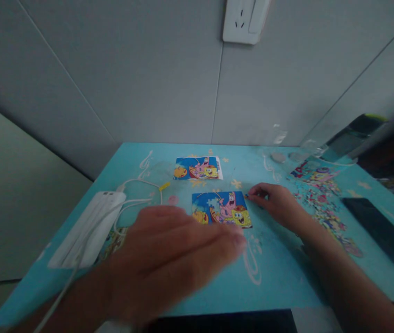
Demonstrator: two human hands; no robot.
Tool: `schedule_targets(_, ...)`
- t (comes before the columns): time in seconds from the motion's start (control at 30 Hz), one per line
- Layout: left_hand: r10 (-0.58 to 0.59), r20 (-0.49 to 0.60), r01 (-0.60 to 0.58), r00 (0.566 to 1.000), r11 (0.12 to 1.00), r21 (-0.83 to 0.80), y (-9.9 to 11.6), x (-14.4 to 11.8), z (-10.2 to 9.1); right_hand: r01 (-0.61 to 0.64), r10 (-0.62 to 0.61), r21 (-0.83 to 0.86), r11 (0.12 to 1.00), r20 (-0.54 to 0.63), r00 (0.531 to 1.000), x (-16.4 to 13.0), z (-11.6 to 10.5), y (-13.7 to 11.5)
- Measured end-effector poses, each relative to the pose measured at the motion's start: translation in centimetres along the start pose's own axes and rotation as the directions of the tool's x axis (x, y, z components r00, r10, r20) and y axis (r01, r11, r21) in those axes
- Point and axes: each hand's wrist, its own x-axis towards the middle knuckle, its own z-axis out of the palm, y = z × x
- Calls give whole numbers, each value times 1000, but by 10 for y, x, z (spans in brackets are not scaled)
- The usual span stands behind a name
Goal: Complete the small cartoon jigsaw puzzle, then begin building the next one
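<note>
Landmark: the cartoon puzzle (pixel 222 209) lies mid-tabletop; every place below is told from it.
Right hand: my right hand (pixel 275 201) rests at the puzzle's right edge, fingers curled, pinching a small dark puzzle piece (pixel 247 196) just at its upper right corner.
Left hand: my left hand (pixel 169 252) hovers flat and spread, palm down, holding nothing, near me and left of the puzzle, fingertips over its lower edge.
Tabletop edges: the blue tabletop (pixel 273 277) ends at the wall beyond the puzzle and at a near edge below my wrists.
Open room: bare tabletop lies on the near side of the puzzle, between my arms.
Beyond: a reference picture (pixel 198 168) lies flat, apart from the puzzle.
Left side: a white power strip (pixel 89 226) with looping white cables (pixel 141 194).
Right side: loose puzzle pieces (pixel 325 208) scattered in a band, then a dark phone (pixel 380 231) farther out.
</note>
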Motion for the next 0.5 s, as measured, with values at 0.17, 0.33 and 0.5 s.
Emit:
schedule_targets(0.17,137,-4,-135,991,980,144,-54,18,55,100,-127,303,948,73,989,-9,25,-33)
schedule_targets(0.33,-24,231,-11,973,989,147,-58,0,74,116,-142,308,944,63,988,-8,52,-50)
schedule_targets(0.5,-55,350,-5,935,986,168,-47,1,74,116,-132,256,960,49,990,-4,57,-50)
